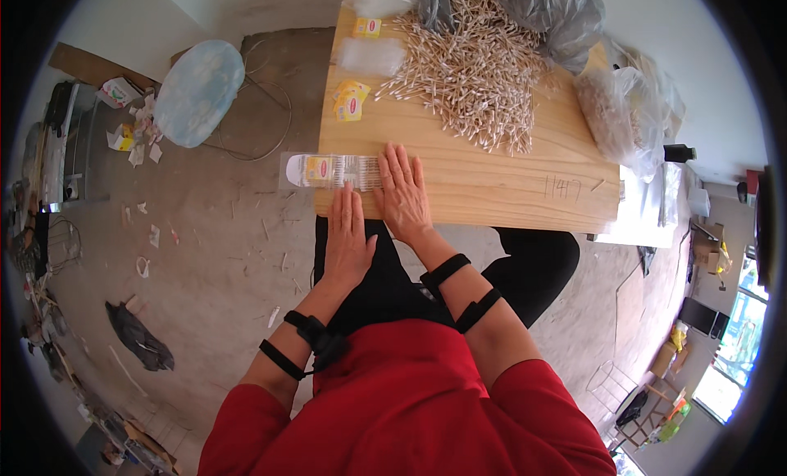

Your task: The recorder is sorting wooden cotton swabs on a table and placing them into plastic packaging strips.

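A flat clear plastic pack of cotton swabs [352, 166] lies along the near left edge of the wooden table, its white-flapped end sticking out past the table's left side. Inside it, a yellow label card [317, 168] shows near that end. My right hand [402, 189] rests flat across the pack's right end, fingers stretched and close together. From below, my left hand [351, 242] reaches over the table edge, its straight fingertips touching the pack's lower side. A big heap of loose cotton swabs [484, 66] spreads over the far part of the table.
Yellow label cards [351, 101] and a stack of clear plastic bags [370, 56] lie at the table's left. Grey plastic bags [557, 17] and a clear filled bag [611, 115] stand at the far right. A blue-topped stool [199, 92] is on the floor beyond the left side.
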### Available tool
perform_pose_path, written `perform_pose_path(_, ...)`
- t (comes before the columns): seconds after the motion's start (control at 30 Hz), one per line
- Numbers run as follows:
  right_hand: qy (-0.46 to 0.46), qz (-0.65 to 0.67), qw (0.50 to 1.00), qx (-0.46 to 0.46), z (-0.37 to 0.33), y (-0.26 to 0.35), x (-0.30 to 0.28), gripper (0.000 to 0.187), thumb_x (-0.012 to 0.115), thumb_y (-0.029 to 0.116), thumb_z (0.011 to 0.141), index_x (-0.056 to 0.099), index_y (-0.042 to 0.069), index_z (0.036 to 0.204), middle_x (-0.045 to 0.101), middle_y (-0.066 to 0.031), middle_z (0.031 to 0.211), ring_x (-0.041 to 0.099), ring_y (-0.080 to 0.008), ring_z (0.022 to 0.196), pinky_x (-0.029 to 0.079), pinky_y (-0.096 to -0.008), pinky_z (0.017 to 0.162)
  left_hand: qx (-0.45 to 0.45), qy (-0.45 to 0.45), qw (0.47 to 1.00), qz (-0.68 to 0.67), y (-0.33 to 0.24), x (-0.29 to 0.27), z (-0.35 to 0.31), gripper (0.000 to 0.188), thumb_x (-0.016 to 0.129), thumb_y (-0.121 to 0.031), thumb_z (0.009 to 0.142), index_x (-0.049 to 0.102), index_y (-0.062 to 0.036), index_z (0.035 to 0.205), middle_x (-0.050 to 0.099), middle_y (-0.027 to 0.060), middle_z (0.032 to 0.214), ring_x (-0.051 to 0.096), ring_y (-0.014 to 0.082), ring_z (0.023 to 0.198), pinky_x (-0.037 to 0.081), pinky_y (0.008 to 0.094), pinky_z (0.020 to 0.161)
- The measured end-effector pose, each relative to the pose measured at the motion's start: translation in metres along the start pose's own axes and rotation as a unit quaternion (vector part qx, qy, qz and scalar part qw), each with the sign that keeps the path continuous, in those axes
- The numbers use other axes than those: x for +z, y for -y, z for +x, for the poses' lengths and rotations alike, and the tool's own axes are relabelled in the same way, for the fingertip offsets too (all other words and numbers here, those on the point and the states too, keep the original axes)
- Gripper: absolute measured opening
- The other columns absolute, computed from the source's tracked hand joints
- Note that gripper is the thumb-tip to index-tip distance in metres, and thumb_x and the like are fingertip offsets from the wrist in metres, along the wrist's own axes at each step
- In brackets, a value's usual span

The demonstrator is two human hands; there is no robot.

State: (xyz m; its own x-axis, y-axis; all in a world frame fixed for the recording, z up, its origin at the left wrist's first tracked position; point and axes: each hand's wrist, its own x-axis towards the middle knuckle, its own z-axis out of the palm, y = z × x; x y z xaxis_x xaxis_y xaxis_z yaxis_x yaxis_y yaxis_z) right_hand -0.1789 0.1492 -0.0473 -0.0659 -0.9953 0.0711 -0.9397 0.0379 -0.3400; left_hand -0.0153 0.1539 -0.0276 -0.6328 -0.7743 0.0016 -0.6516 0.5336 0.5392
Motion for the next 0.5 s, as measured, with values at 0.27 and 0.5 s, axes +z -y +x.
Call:
perform_pose_path(0.27, -0.002, -0.015, 1.0, 0.005, -0.001, 0.001, 0.003, 0.058, 0.046, 0.026, 0.099, 0.033, 0.0, 0.149, 0.022, -0.0152, 0.161, 0.013, -0.0294, 0.151, 0.008, -0.0474, 0.123, 0.039, 0.039, 0.989, 0.137, 0.004, -0.001, 0.053, 0.106, 0.08, -0.019, 0.072, 0.016, 0.0042, 0.153, 0.01, 0.0202, 0.162, 0.008, 0.0345, 0.151, 0.009, 0.0474, 0.123)
perform_pose_path(0.5, -0.024, 0.004, 1.0, -0.003, -0.002, -0.004, 0.002, 0.056, 0.047, 0.025, 0.099, 0.034, 0.004, 0.15, 0.024, -0.0118, 0.161, 0.014, -0.0273, 0.151, 0.005, -0.0517, 0.121, 0.03, 0.071, 0.979, 0.191, 0.007, -0.003, 0.057, 0.116, 0.085, -0.025, 0.066, 0.014, 0.0028, 0.154, 0.011, 0.0176, 0.163, 0.009, 0.0291, 0.152, 0.007, 0.0462, 0.123)
